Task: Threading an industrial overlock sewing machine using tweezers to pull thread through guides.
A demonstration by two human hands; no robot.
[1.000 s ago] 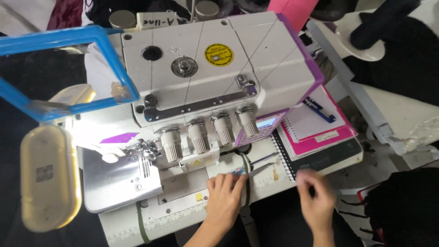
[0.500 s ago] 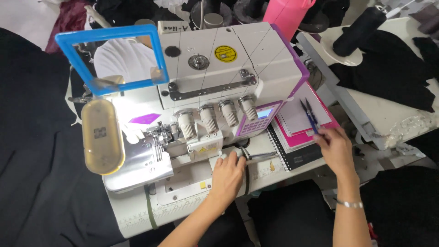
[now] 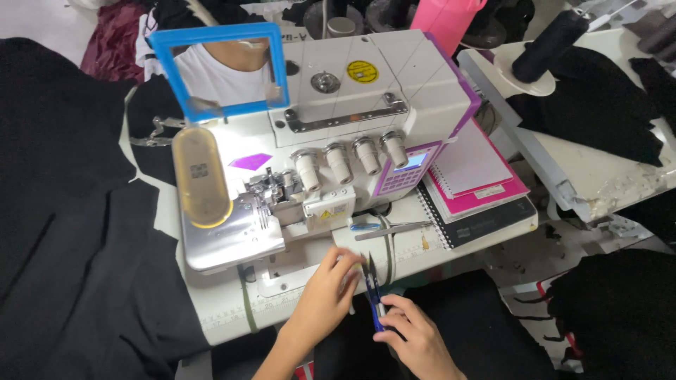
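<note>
Right hand: the right hand (image 3: 415,338) sits at the near edge of the table (image 3: 232,309), fingers clenched around the blue handle of the thread snips (image 3: 373,292). Half a second ago it was reaching up by the notebooks on the right; it has since come back down towards the body with the tool in its grasp.

Left hand: the left hand (image 3: 327,288) lies just beside the snips, fingers curled, fingertips touching or all but touching the blade end. Whether something thin is pinched there I cannot tell. It has shifted from the machine's front edge to meet the right hand.

Thread snips: held upright in the right hand, tips pointing away from the person, between the two hands, in front of the sewing machine (image 3: 352,112).

What the change suggests: both hands now gather on the snips, so the work in hand looks like cutting or trimming something small at the table edge, rather than feeding the machine.

Tweezers: metal tweezers (image 3: 394,229) lie on the table just in front of the machine, untouched.

Notebooks: a pink notebook (image 3: 486,183) lies on a dark spiral one, right of the machine, well apart from both hands.

Black cloth: black cloth (image 3: 70,232) covers the left side, apart from the hands.

Lamp: an oval lamp (image 3: 201,176) glows above the needle plate.
</note>
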